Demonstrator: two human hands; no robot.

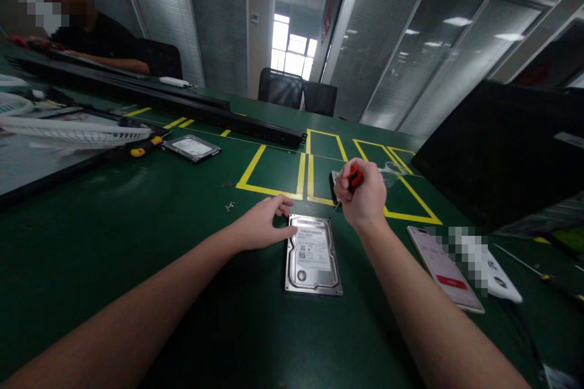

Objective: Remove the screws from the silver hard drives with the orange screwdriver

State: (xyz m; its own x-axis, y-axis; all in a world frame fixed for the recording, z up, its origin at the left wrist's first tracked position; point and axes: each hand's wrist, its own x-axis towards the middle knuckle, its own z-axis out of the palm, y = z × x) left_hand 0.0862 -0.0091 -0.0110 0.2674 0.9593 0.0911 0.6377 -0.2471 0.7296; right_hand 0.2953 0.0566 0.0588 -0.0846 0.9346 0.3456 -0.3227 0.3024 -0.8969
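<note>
A silver hard drive (pixel 314 255) with a white label lies flat on the green table before me. My left hand (pixel 267 222) rests at its upper left, thumb over the edge of the label and fingers apart on the far side. In my right hand (pixel 365 197) is a screwdriver (pixel 355 177) with a red and black handle, gripped in a closed fist. Its thin shaft slants down to the drive's upper right corner, where the tip seems to meet a screw. Several small screws (pixel 230 206) lie left of the drive.
Another hard drive (pixel 192 148) and a yellow-black screwdriver (pixel 146 146) lie at left, near long black strips (pixel 255 124). A drive partly shows behind my right hand. At right are a phone (pixel 444 270) and a monitor (pixel 497 152). A person (pixel 104 39) sits far left.
</note>
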